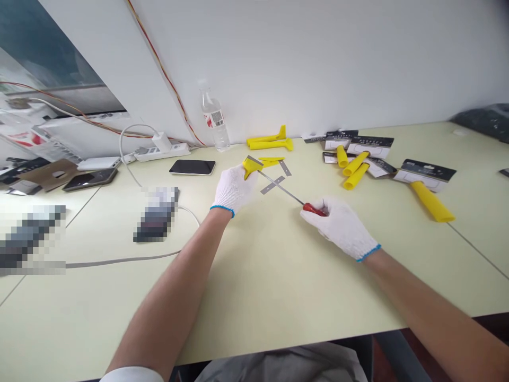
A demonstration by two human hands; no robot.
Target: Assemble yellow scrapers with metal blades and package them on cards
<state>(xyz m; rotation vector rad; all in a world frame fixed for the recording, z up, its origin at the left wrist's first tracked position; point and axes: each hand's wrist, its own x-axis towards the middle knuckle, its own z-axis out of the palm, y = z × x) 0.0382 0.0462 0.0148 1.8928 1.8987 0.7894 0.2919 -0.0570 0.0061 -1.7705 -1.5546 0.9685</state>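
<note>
My left hand (234, 190), in a white knit glove, is closed around a yellow scraper head (251, 166) with a grey blade along its edge. A red-handled screwdriver (314, 209) is gripped in my right hand (344, 227), gloved too. Its long shaft points up and left, with the tip at the scraper head; whether it sits in a screw is too small to tell. Beyond the shaft lie loose flat blades (273, 184) with holes and small yellow plates (271, 161). Two yellow scraper handles (269, 144) lie near the wall.
At right are several yellow tubes (356, 165) among black-and-white cards (373, 146), plus another yellow tube (432, 201) with its card. A water bottle (215, 121), phone (193, 167) and power strip (163, 151) stand along the wall. A cable (123, 260) crosses the left side.
</note>
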